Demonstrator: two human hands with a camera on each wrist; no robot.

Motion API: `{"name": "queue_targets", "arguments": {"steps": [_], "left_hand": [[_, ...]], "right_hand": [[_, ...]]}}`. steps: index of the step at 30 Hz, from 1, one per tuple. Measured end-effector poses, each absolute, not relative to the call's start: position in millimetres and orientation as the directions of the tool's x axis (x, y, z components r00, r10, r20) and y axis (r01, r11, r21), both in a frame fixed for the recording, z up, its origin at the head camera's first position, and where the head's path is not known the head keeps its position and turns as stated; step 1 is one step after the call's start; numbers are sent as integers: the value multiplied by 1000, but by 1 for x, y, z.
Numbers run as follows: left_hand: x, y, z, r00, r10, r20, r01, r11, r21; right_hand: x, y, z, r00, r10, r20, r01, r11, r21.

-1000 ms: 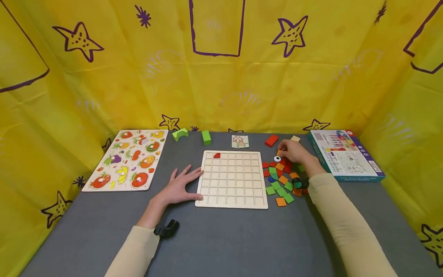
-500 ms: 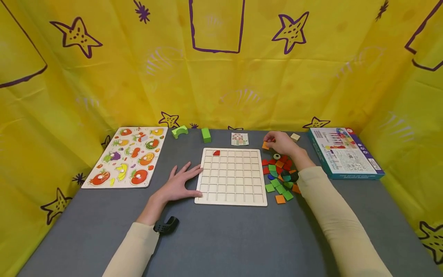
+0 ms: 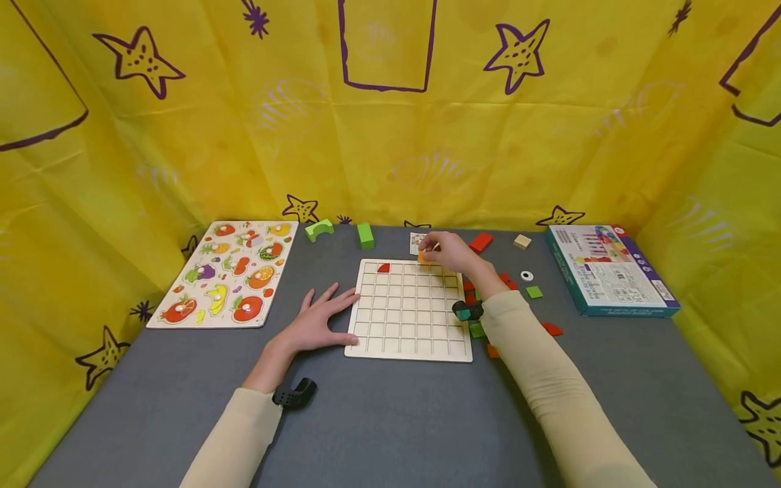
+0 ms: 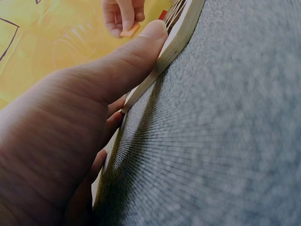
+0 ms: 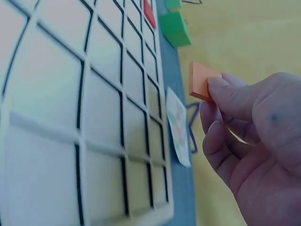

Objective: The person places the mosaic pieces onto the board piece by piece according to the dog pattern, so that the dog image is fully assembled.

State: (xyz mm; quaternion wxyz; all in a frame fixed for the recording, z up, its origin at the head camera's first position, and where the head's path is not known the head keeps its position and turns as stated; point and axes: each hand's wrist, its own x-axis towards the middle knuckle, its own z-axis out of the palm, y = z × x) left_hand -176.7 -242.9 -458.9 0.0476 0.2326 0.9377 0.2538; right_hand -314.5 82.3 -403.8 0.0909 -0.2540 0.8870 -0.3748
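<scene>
I read the grid board (image 3: 409, 310) as the landmark; all positions below refer to it. It lies flat on the grey worktop (image 3: 390, 420). Its cells form a regular tray of square recesses. One cell holds a red piece (image 3: 383, 268), in the far row, second from the board's left edge. I can see no other filled cell in the head view.

My right hand (image 3: 448, 252) hovers over the far edge of the board, right of centre. It pinches an orange tile (image 5: 201, 82) between thumb and fingertips; the tile is clear of the cells, above the board surface. A small pattern card (image 5: 178, 126) lies just beyond the far edge, beneath the hand.

My left hand (image 3: 317, 324) rests flat on the worktop, fingers straight and spread, with the thumb (image 4: 136, 52) pressed against the board's left edge. It holds nothing.

Right of the board, loose coloured tiles (image 3: 534, 292) lie scattered, partly hidden by my right forearm. A white ring (image 3: 527, 276) sits among them. Further right, near the worktop's edge, lies a printed box (image 3: 610, 270). Beyond the far edge are a green block (image 3: 365, 236), a green arch block (image 3: 319, 230), a red block (image 3: 481, 242) and a beige block (image 3: 521, 241). Well left of the board lies a fruit puzzle (image 3: 228, 272), its recesses filled with pieces.

Open worktop extends from the board's near edge toward me, between both forearms.
</scene>
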Motion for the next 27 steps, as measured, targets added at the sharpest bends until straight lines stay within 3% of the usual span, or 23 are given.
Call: {"name": "queue_targets", "arguments": {"steps": [16,27], "left_hand": [[-175,-246,-460,-889,456,31,411,767,493],[-177,-243,-459,-888,459,19,406,766,499]], "right_hand": [[-321,31,-424,-808,-586,63,-462,564,-685],[-323,22,-427,-835,-549,-7,-424,653,-628]]}}
